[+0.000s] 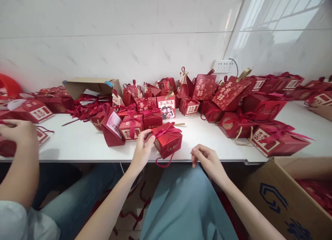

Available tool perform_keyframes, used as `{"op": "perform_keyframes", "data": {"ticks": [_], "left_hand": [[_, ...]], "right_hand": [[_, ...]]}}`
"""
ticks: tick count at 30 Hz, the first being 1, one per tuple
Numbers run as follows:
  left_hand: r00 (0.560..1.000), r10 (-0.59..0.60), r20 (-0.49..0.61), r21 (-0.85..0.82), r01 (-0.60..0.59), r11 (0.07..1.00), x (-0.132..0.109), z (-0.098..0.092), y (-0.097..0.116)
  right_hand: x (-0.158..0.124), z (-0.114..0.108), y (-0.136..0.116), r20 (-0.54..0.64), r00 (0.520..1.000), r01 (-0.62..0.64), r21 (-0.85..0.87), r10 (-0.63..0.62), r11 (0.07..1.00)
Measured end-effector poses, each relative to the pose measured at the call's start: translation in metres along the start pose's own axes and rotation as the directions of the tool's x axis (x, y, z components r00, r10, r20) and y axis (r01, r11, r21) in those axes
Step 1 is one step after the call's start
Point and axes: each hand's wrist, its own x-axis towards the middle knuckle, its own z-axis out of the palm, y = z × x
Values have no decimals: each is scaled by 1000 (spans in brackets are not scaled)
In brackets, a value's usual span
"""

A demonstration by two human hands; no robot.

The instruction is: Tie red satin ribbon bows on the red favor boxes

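Note:
My left hand (142,147) holds the left side of a small red gift box (168,140) tied with a red ribbon, its fingers bent against the box. The box sits at the front edge of the white table (83,143), and a loop of ribbon hangs from it over the edge. My right hand (206,158) hovers at the table edge to the right of the box. Its fingers are curled loosely and I see nothing in them. It does not touch the box.
Several red gift boxes and bags (228,91) crowd the back of the table along the tiled wall. An open cardboard box (90,85) lies at the back left. A cardboard carton (282,198) stands at lower right. Another person's hand (18,131) rests on the table at far left.

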Motion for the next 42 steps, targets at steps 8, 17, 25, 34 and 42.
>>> {"op": "perform_keyframes", "data": {"ticks": [8, 17, 25, 34, 42], "left_hand": [[975, 48, 216, -10, -47, 999, 19, 2, -9], [956, 32, 291, 68, -54, 996, 9, -2, 3], [954, 252, 161, 363, -295, 884, 9, -2, 30], [800, -222, 558, 83, 213, 974, -20, -11, 47], [673, -326, 665, 263, 197, 944, -17, -34, 20]], "right_hand": [[40, 2, 17, 11, 950, 308, -206, -313, 929], [23, 17, 23, 38, 947, 316, -292, -320, 903], [38, 10, 14, 109, 966, 245, -105, -234, 964], [43, 13, 19, 72, 967, 248, -70, -243, 966], [39, 13, 17, 76, 975, 215, -53, -211, 975]]}}
